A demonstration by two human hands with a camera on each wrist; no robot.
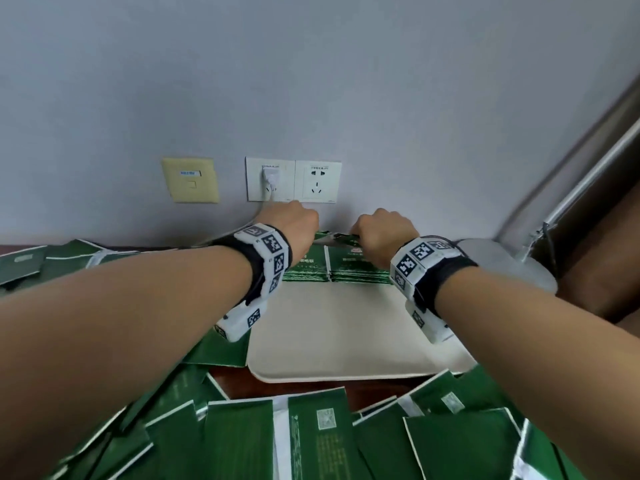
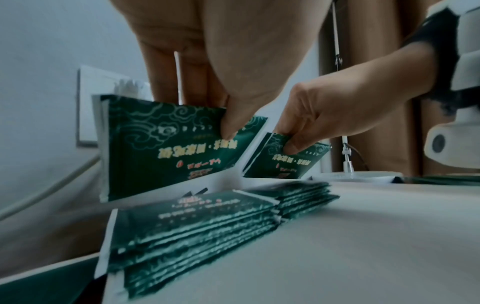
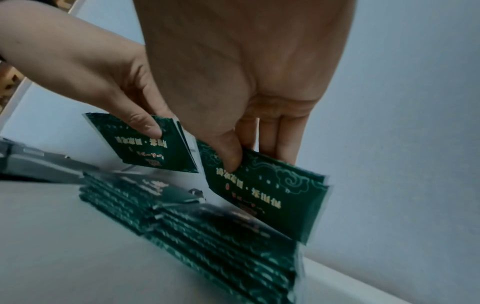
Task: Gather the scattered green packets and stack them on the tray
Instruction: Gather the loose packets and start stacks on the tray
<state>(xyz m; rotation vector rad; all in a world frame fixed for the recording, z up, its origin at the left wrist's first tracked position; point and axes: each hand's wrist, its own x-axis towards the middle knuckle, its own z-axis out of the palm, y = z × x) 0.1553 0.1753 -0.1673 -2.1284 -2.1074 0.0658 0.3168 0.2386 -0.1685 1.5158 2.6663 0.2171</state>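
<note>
A cream tray (image 1: 346,334) lies before the wall, with two side-by-side stacks of green packets (image 1: 308,268) (image 1: 360,265) at its far edge. My left hand (image 2: 228,123) pinches a few green packets (image 2: 161,148) between thumb and fingers, held on edge just above the left stack (image 2: 197,216). My right hand (image 3: 233,162) pinches another few packets (image 3: 272,191) the same way above the right stack (image 3: 221,236). In the head view both hands (image 1: 294,226) (image 1: 381,233) show only their backs. Loose green packets (image 1: 311,438) lie scattered in front of the tray.
More green packets (image 1: 34,261) lie at the left along the wall. Wall sockets (image 1: 294,180) with a white plug (image 1: 270,176) sit right behind the hands. A grey lamp base (image 1: 502,261) stands at the tray's far right corner.
</note>
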